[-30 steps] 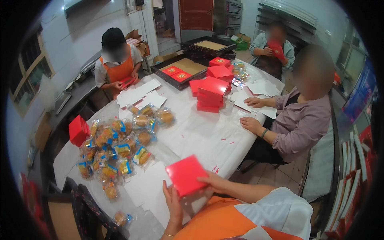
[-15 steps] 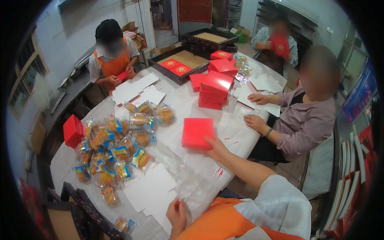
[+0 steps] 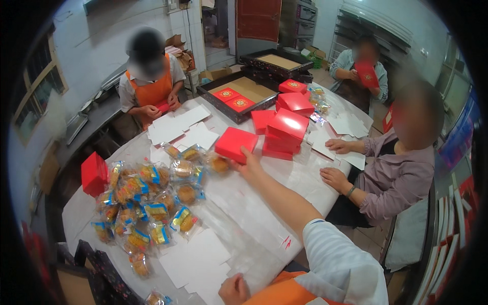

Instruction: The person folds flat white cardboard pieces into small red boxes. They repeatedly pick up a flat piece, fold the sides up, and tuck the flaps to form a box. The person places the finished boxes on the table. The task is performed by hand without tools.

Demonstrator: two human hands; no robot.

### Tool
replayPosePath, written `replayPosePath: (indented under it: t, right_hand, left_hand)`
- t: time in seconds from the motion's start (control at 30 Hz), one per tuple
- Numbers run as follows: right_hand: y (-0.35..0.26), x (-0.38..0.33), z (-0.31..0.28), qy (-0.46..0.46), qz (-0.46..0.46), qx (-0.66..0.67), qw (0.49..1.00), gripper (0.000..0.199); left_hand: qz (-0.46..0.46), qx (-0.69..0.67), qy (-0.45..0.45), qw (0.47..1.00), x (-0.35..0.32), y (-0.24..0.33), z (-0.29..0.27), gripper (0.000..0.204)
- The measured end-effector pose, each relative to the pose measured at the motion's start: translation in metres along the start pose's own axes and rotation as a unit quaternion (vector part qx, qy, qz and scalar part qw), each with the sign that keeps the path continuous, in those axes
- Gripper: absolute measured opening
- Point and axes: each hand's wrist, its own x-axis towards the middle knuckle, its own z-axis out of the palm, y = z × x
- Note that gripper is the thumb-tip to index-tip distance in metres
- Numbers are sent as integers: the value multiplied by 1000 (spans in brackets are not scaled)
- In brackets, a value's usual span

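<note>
My right arm reaches across the table, and my right hand grips a square red box at its near right corner. The box is in the air or only just over the table, in front of the stacked red boxes; whether it touches the surface I cannot tell. Just left of it lie clear-wrapped round pastries, part of a large heap. My left hand is low by the table's near edge, fingers curled, with nothing visible in it. Beside it lie flat white card blanks.
A black tray at the back holds two red boxes with gold emblems. Another red box stands at the left edge. Three people sit round the table: one in an orange apron, one folding red card, one with hands near white blanks.
My right hand has carried the red box forward and slightly left, toward the tray and stacked boxes. My left hand stays low and has shifted slightly down and right in view.
</note>
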Motion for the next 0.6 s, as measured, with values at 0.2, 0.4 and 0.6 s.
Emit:
replayPosePath:
  t: [0.2, 0.4, 0.6]
  right_hand:
    - [9, 41, 26, 19, -84, -40, 995, 46]
    - [-13, 72, 35, 71, -156, -75, 982, 51]
    - [19, 52, 3, 28, -70, -17, 997, 54]
  left_hand:
    - [-7, 11, 1, 1000, 6, 8, -8, 16]
    - [-23, 34, -18, 999, 4, 2, 3, 17]
    - [-6, 29, -5, 1000, 8, 7, -3, 16]
